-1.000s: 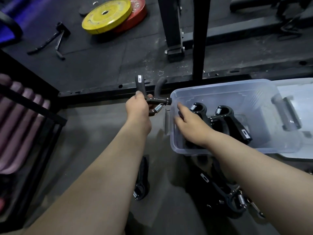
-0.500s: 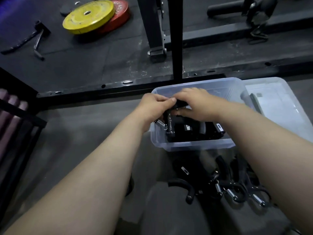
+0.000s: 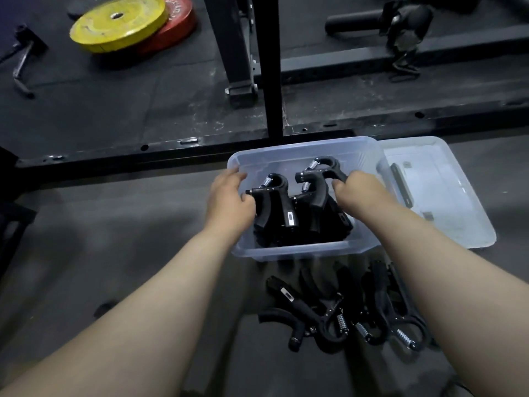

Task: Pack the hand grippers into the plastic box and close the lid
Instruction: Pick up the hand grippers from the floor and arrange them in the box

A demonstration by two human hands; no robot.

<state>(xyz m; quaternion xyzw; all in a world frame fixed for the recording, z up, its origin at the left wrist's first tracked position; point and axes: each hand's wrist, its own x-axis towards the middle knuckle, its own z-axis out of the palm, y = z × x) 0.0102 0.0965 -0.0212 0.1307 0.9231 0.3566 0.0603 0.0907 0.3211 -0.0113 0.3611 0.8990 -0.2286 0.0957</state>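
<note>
A clear plastic box (image 3: 297, 250) sits on the floor with three black hand grippers standing in it, springs up. My left hand (image 3: 229, 200) is at the box's left wall, its fingers curled round the leftmost hand gripper (image 3: 272, 202). My right hand (image 3: 355, 187) is at the right side, its fingers curled on the rear right hand gripper (image 3: 323, 167). A third hand gripper (image 3: 315, 196) stands between them. Several more hand grippers (image 3: 337, 308) lie in a pile on the floor in front of the box. The clear lid (image 3: 446, 193) lies flat to the right of the box.
A black rack upright (image 3: 272, 67) and floor rail (image 3: 171, 153) stand just behind the box. Yellow and red weight plates (image 3: 120, 24) lie at the far left. A black bar handle (image 3: 23, 55) lies at far left, more black gym gear (image 3: 400, 21) at the back right.
My left hand carried a hand gripper from left of the box into it. Both hands then set it upright; my right hand shifted to the right side of the box.
</note>
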